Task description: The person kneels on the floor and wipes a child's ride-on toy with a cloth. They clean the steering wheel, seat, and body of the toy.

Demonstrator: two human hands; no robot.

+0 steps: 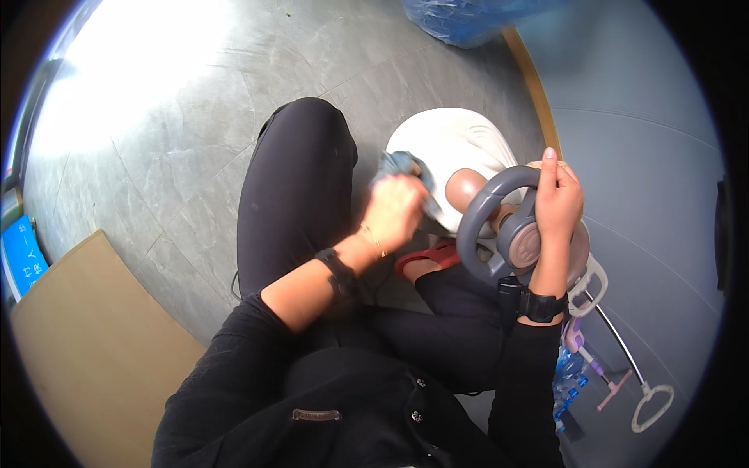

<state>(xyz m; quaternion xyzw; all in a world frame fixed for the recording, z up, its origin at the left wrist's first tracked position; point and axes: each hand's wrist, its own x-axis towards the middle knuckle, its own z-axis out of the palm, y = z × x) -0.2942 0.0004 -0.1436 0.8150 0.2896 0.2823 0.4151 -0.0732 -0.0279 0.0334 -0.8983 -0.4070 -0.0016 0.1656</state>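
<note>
Before me on the floor is a white plastic ride-on toy (447, 137) with a grey steering wheel (478, 219). My right hand (559, 202) grips the far right of the wheel's rim, thumb pointing up. A pinkish-brown hub (525, 247) fills the wheel's centre. Held in my left hand (395, 210) is a crumpled blue-grey cloth (404, 162), at the near left side of the white body. That hand is blurred, and it hides part of the cloth. Between cloth and wheel, a rounded brown part (464, 186) of the toy shows.
A red shoe (439, 253) on my foot is close by the toy. To the right, a grey panel (638, 158) rises beside handled poles (614, 330) and blue-capped bottles (570, 380). Blue plastic wrapping (468, 20) lies at the top, a tan board (99, 351) at lower left.
</note>
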